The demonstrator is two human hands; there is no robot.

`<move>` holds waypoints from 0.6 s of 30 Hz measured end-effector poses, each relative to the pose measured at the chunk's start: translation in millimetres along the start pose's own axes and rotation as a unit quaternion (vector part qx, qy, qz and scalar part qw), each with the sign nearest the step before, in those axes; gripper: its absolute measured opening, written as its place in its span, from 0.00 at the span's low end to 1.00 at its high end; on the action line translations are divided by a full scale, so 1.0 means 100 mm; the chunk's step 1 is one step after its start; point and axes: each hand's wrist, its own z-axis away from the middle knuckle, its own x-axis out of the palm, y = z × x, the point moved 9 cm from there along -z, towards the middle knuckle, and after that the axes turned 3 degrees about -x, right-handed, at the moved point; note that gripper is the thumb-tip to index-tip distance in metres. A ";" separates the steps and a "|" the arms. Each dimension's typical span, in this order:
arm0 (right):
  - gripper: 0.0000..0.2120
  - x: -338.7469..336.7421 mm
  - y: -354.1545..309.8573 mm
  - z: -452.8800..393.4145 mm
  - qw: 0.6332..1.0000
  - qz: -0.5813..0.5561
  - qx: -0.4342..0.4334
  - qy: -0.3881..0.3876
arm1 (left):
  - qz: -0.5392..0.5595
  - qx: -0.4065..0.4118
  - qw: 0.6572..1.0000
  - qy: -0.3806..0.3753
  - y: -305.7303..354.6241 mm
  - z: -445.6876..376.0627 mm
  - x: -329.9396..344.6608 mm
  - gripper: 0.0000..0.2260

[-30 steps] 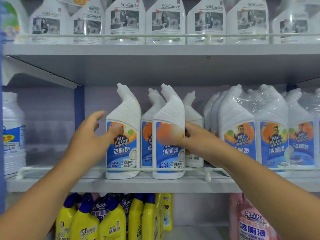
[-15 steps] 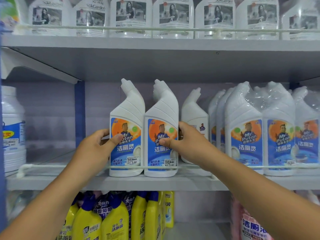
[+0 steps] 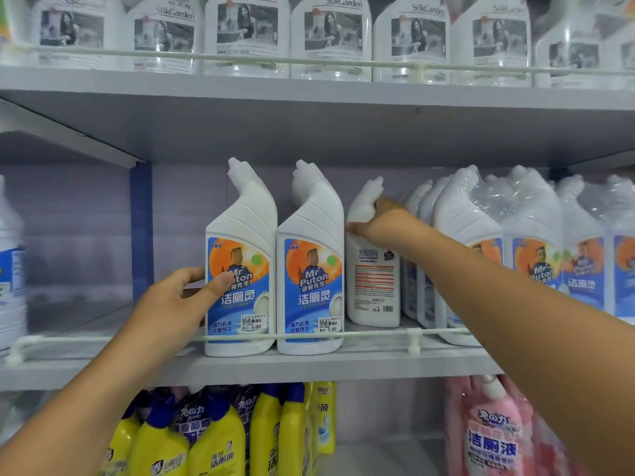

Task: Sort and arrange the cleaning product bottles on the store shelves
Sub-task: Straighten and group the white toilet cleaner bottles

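**Gripping two toilet-cleaner bottles on the middle shelf**

Head view: the left hand [image 3: 171, 304] comes in from 7 o'clock and grips the front-left Mr Puton bottle [image 3: 240, 269], thumb pressed on its blue label and the fingers curled round its left side. This bottle stands upright at the front of the middle shelf [image 3: 309, 367], behind the white rail [image 3: 378, 333], touching a second Mr Puton bottle [image 3: 311, 269] just at its 3 o'clock; both face label-forward.

The right hand [image 3: 381, 225] reaches in from 4 o'clock, deeper into the shelf, and holds the turned bottle [image 3: 372, 286] at its sloping shoulder, with the thumb along the left edge and the fingers wrapped behind the neck. That bottle stands upright, set back from the front pair, with its back label of small print facing outward.

At 3 o'clock of it stand shrink-wrapped packs [image 3: 515, 242] of the same cleaner, partly hidden by the right forearm. At 12 o'clock, the upper shelf carries a row of SilkGarden bottles [image 3: 330, 36]. At 6 o'clock, below, sit yellow bottles [image 3: 213, 441] with blue caps, and pink refill pouches [image 3: 491, 438] at 5 o'clock. A large white jug [image 3: 10, 280] stands at 9 o'clock.
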 end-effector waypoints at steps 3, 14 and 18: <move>0.20 -0.04 0.06 0.02 0.998 -0.056 0.018 0.017 | 0.003 -0.005 1.000 -0.008 -0.01 -0.01 -0.01 0.28; 0.17 -0.06 0.17 -0.06 0.968 -0.242 0.059 0.012 | 0.045 -0.005 0.999 -0.013 0.01 -0.03 0.02 0.23; 0.21 -0.07 0.24 -0.07 0.943 -0.322 0.071 0.038 | 0.051 -0.004 0.999 -0.017 0.01 -0.03 0.03 0.22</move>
